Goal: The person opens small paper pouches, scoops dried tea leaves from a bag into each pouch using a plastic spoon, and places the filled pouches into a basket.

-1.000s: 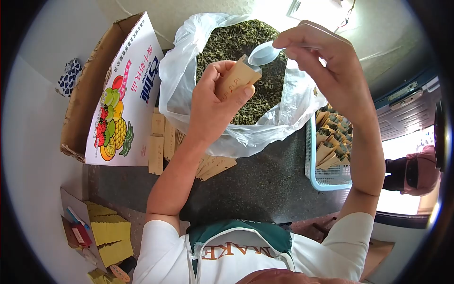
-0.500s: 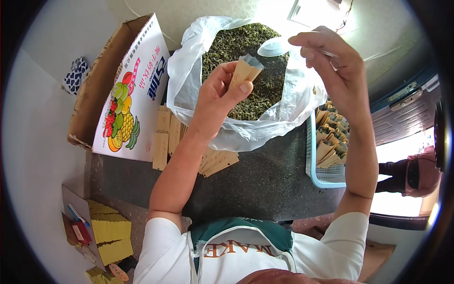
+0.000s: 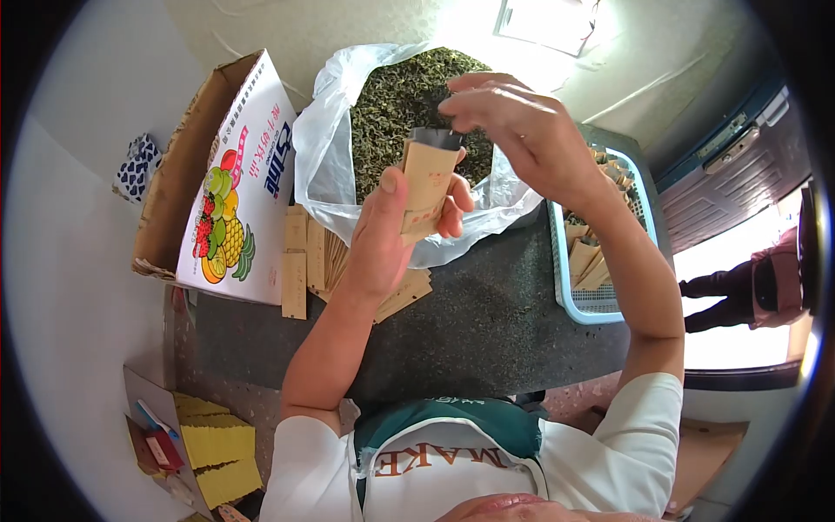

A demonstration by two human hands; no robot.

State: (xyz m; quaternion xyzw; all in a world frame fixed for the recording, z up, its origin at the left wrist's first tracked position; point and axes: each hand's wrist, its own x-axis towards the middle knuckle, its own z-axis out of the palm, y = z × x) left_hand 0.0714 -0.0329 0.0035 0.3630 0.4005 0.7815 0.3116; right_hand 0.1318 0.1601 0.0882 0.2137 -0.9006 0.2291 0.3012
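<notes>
Upright in my left hand (image 3: 387, 222) is a small brown paper packet (image 3: 428, 187) with red print and a dark lining at its top edge. My right hand (image 3: 522, 130) is just above and right of the packet's top, fingers bent over the dried leaves. No spoon shows in it, and whether its fingertips hold anything is hidden. Behind both hands lies a white plastic bag (image 3: 322, 157) full of dried green leaves (image 3: 391, 104).
A printed carton (image 3: 239, 187) stands at the left. Flat brown packets (image 3: 296, 261) lie beside it on the dark table (image 3: 487, 322). On the right a blue basket (image 3: 564, 283) holds upright packets. Another person (image 3: 770, 283) stands beyond, near the bright doorway.
The packet has been turned so its printed side faces me. My right hand has moved left and down to the packet's top, and the white spoon it held is out of sight.
</notes>
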